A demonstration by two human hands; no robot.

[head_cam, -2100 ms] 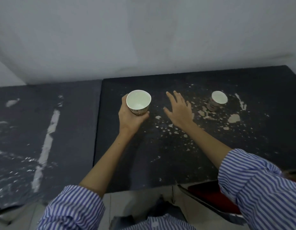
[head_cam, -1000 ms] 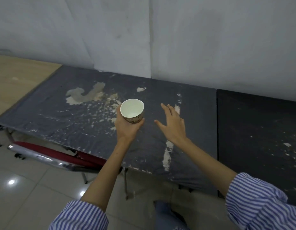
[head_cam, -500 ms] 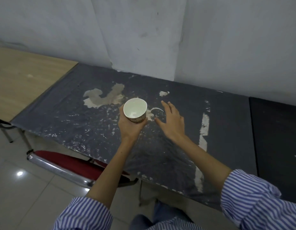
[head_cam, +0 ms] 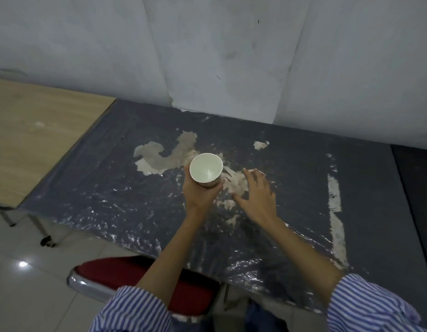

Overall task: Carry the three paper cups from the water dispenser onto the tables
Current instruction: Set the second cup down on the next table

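My left hand [head_cam: 198,194] grips a white paper cup [head_cam: 206,169] with a dark printed band, held upright above the middle of a grey table [head_cam: 112,202] whose surface is peeled and flaking. The cup's mouth faces up and its inside looks white. My right hand [head_cam: 256,192] hovers just to the right of the cup with fingers spread and nothing in it. No other cup is in view.
A light wooden table [head_cam: 33,135] adjoins the grey one on the left, and a darker table [head_cam: 416,188] on the right. A red chair seat with a chrome frame [head_cam: 126,276] sits tucked under the near edge. A white wall runs behind the tables.
I have moved left from the dark table, where another cup stood, to the peeled grey table. The cup stays in my left hand and my right hand stays spread beside it.
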